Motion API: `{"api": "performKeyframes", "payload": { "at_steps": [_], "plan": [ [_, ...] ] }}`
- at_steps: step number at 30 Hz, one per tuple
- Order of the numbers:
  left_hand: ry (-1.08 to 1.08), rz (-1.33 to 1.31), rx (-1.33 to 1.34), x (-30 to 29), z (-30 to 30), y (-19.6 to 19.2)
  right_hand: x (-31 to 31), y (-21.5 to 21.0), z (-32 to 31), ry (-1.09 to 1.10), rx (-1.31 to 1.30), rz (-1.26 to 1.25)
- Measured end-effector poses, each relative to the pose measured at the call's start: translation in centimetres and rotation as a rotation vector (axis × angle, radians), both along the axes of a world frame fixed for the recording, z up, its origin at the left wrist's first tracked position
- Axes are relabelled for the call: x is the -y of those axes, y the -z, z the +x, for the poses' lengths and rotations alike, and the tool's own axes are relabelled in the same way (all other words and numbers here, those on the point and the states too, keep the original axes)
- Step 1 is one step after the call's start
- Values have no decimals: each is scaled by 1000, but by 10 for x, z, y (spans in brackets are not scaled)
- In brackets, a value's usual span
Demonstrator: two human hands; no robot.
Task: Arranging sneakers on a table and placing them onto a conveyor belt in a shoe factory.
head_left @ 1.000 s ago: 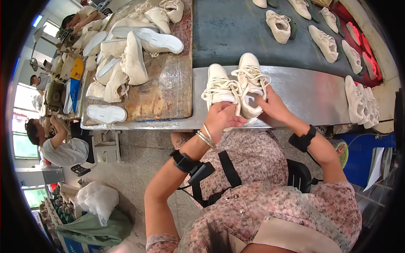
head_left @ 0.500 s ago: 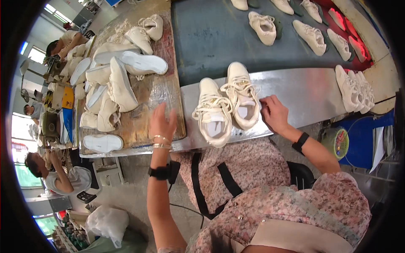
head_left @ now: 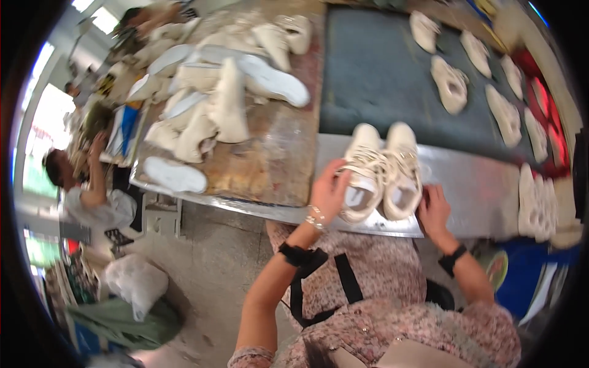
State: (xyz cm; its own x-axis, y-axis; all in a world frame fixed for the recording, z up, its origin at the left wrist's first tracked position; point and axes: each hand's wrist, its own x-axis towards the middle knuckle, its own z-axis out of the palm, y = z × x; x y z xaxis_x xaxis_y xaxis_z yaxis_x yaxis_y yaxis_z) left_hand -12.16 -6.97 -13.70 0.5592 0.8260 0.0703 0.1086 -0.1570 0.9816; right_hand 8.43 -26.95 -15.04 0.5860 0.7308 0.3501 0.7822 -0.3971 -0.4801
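A pair of cream lace-up sneakers stands side by side on the metal tabletop, toes pointing away from me. My left hand is at the outer side of the left sneaker, its fingers closed against the upper by the collar. Beside the heel of the right sneaker is my right hand, its fingers apart and bent a little, gripping nothing. The picture is slightly blurred, so whether the right fingertips touch the sneaker is hard to make out.
Loose cream shoes and pale soles lie heaped on the worn board at left. Beyond the metal top, a dark green belt carries several sneakers toward a red glow. More sneakers stand at far right. Another person sits at left.
My left hand has moved right, from above the board to the left sneaker. The two sneakers now stand closer and more level. The whole view has shifted, with things lying farther right and lower.
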Motion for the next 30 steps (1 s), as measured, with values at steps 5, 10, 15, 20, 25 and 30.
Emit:
{"api": "performKeyframes", "payload": {
  "at_steps": [5,10,15,20,25,30],
  "plan": [
    [-100,60,-44,-28,31,-13,-10,-5,-3,17,20,-39],
    [-116,-20,-60,-23,42,-26,-23,-21,5,-26,43,43],
    [-180,87,115,-6,46,17,3,-7,6,23,74,-57],
    [-179,-442,264,-35,27,8,8,-9,-4,4,46,-52],
    [-163,135,-212,-94,10,-19,-1,-23,0,4,69,12],
    [-208,991,-630,-130,-22,5,-16,-16,8,-9,71,-19]
  ]
}}
